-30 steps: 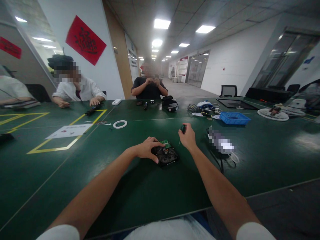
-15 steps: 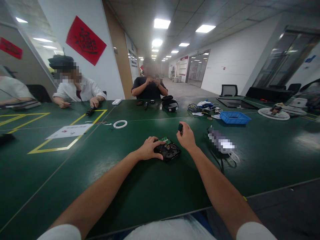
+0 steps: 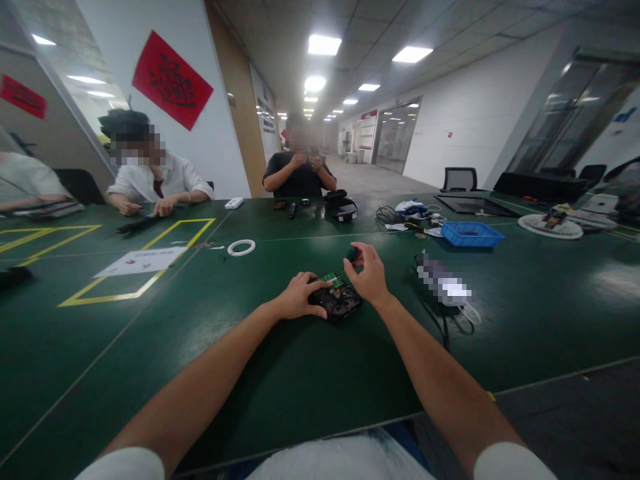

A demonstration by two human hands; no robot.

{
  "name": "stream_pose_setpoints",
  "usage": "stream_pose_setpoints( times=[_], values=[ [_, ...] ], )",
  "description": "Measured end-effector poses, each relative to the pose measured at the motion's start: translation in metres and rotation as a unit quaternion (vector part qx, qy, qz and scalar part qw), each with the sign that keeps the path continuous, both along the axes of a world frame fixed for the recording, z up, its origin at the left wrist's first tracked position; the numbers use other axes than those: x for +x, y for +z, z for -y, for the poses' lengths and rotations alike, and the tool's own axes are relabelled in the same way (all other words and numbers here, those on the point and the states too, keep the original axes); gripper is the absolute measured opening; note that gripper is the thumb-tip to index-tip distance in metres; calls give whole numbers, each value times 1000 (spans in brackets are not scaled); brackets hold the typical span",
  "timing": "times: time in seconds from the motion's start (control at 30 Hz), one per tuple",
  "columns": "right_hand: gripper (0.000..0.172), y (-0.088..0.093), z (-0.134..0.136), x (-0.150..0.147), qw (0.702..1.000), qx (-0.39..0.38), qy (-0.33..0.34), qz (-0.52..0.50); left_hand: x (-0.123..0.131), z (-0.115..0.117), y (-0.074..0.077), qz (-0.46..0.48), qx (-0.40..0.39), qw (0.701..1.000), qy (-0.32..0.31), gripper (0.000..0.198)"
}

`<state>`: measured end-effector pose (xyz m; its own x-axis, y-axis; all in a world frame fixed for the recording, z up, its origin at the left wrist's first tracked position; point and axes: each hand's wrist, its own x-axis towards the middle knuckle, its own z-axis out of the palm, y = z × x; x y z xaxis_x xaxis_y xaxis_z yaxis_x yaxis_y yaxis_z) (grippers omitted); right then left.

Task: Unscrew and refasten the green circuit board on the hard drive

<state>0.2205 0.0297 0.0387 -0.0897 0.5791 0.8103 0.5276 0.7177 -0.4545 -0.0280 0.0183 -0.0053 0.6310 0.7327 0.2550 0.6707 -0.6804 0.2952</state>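
A black device housing (image 3: pixel 342 305), opened up with a green circuit board (image 3: pixel 331 281) showing at its far side, lies on the green table. My left hand (image 3: pixel 300 296) grips it by the left side, fingers over the board's edge and thumb along the near edge. Between the bent thumb and fingers of my right hand (image 3: pixel 369 273) is a small dark object (image 3: pixel 353 254), possibly a stubby handle; the fingers hide most of it. This hand hovers just right of the housing's far right corner.
To the right lie a partly blurred-out device with cords (image 3: pixel 445 283) and a blue tray (image 3: pixel 473 235). A white ring (image 3: pixel 241 247) and a paper sheet (image 3: pixel 140 261) are on the left. Black pouch (image 3: pixel 341 207) sits farther back. Two people sit across the table, another at far left.
My right hand has shifted slightly left with the dark object, closer to the housing. My left hand keeps its grip. The person at left has moved a dark tool leftward.
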Motion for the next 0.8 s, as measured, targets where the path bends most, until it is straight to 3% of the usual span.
stream_pose_setpoints(
  times=[0.37,0.8],
  values=[
    [42,2,2,2,999,-38,-12,36,1,0,2,3,-9,1000,3,90],
    [40,1,2,-1,999,-28,-7,39,0,0,1,5,-6,1000,0,90]
  ],
)
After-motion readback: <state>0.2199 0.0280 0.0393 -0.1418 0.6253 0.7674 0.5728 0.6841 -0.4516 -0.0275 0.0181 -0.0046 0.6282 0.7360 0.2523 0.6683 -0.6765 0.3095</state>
